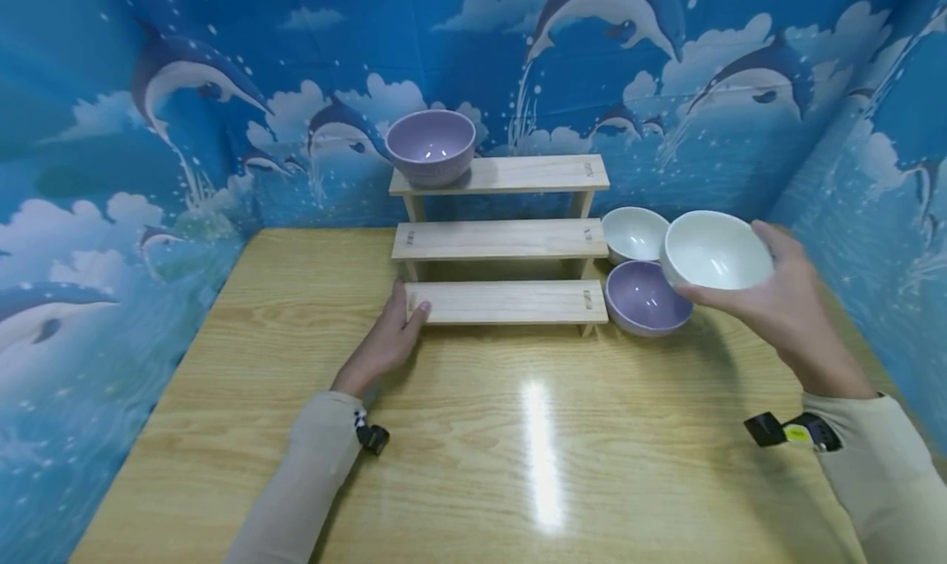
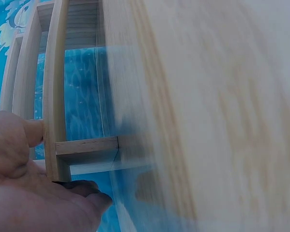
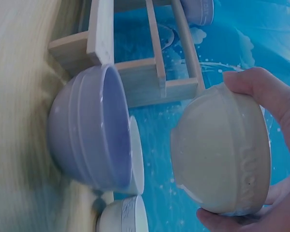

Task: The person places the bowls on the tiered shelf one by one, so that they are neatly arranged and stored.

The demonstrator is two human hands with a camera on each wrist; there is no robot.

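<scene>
My right hand (image 1: 792, 301) holds a white bowl (image 1: 716, 251) up off the table, thumb and fingers at opposite sides of its rim. Raised lettering shows on this bowl's side in the right wrist view. My left hand (image 1: 388, 334) grips the left end of the lowest board of a three-step wooden rack (image 1: 503, 302), thumb on top. On the rack's top step, at the left, stands a purple bowl (image 1: 431, 146). A second purple bowl (image 1: 648, 299) stands on the table at the rack's right end, with another white bowl (image 1: 634, 233) behind it.
In the right wrist view, one more pale bowl (image 3: 123, 216) with a patterned band stands near the purple one. A blue dolphin-print cloth (image 1: 333, 38) hangs behind and at both sides of the wooden table (image 1: 473, 432).
</scene>
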